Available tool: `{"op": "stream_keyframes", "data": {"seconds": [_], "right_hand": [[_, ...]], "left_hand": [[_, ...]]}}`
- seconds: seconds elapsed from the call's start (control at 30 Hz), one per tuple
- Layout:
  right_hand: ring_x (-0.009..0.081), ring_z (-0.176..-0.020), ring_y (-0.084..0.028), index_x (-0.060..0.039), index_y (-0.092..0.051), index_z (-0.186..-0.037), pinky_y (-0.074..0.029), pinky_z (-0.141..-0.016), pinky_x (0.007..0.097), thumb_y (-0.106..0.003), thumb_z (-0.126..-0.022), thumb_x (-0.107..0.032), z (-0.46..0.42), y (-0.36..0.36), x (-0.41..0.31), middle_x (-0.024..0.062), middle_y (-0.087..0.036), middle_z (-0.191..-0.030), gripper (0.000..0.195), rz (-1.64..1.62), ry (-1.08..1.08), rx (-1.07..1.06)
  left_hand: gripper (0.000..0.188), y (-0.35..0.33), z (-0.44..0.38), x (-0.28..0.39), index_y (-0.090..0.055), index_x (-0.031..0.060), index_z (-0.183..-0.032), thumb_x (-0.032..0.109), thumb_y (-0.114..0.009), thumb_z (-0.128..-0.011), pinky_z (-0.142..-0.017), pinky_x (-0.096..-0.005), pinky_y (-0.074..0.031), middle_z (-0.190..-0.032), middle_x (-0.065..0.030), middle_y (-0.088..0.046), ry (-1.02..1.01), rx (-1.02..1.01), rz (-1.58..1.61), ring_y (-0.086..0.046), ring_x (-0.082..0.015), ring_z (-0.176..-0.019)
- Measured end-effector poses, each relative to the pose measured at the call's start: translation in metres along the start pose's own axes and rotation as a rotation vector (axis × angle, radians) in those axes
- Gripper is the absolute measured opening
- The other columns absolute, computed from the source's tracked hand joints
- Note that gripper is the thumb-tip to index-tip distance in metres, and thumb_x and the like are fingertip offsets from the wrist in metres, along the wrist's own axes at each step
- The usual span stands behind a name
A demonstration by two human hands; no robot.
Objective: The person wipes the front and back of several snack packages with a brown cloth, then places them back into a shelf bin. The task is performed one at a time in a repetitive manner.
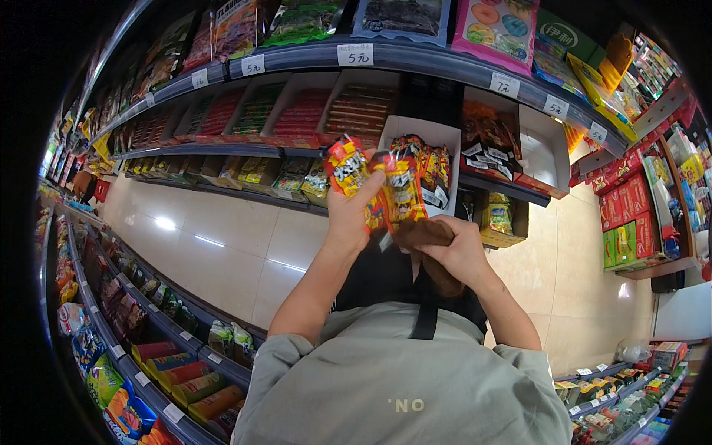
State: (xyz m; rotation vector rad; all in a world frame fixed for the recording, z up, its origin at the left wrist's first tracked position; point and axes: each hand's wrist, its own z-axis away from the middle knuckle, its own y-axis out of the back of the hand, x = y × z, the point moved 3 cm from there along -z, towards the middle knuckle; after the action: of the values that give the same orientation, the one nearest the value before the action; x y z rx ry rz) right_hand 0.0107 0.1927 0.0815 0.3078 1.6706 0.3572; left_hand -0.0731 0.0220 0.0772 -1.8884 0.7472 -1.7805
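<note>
My left hand (356, 208) grips two red-and-yellow snack packets (405, 186) side by side, its thumb across their fronts. A brown cloth (425, 233) is held in my right hand (459, 245), against the lower end of the right-hand packet. Just beyond the packets, an open white carton (453, 183) on the shelf holds several similar packets (436, 169). To its right stands another carton with dark red packets (489, 139), some showing white labels.
A shelf edge (423, 55) with price tags runs above the cartons. Boxes of stick snacks (303, 114) line the shelf at left. Tiled floor (222, 233) lies below. Snack shelves (183, 334) stand at lower left, bottles (606, 384) at lower right. A white box (542, 144) sits right of the cartons.
</note>
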Motion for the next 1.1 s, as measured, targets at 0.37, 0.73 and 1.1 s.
{"op": "stream_keyframes", "data": {"seconds": [0.37,0.73,1.1], "right_hand": [[0.0107,-0.086,-0.063,0.0011,-0.064,-0.102,-0.051,-0.079,0.0269,-0.079,-0.071,-0.005,-0.001,0.017,0.002,0.0049,-0.068,-0.093,0.035,-0.233,-0.022,-0.069],[0.0254,-0.089,-0.067,-0.0006,-0.065,-0.101,-0.052,-0.079,0.0317,-0.077,-0.066,-0.003,-0.008,0.043,-0.032,0.0137,-0.066,-0.097,0.037,0.095,0.352,0.126],[0.0319,-0.083,-0.063,-0.0003,-0.062,-0.097,-0.051,-0.073,0.0330,-0.072,-0.067,0.001,-0.036,0.052,-0.046,0.0140,-0.062,-0.090,0.031,0.277,0.451,0.536]], "left_hand": [[0.046,0.005,0.030,-0.031,-0.056,0.0018,-0.122,-0.008,-0.068,-0.079,-0.089,-0.0322,-0.051,-0.112,-0.0083,-0.065,0.344,-0.207,0.031,-0.064,-0.0173,-0.101],[0.042,0.005,0.028,-0.027,-0.061,0.0009,-0.114,-0.007,-0.072,-0.075,-0.081,-0.0290,-0.053,-0.104,-0.0059,-0.068,0.217,-0.173,-0.220,-0.065,-0.0144,-0.092],[0.048,-0.009,0.047,-0.030,-0.056,-0.0007,-0.119,-0.006,-0.075,-0.075,-0.086,-0.0331,-0.053,-0.109,-0.0080,-0.067,0.253,-0.275,-0.299,-0.065,-0.0171,-0.096]]}}
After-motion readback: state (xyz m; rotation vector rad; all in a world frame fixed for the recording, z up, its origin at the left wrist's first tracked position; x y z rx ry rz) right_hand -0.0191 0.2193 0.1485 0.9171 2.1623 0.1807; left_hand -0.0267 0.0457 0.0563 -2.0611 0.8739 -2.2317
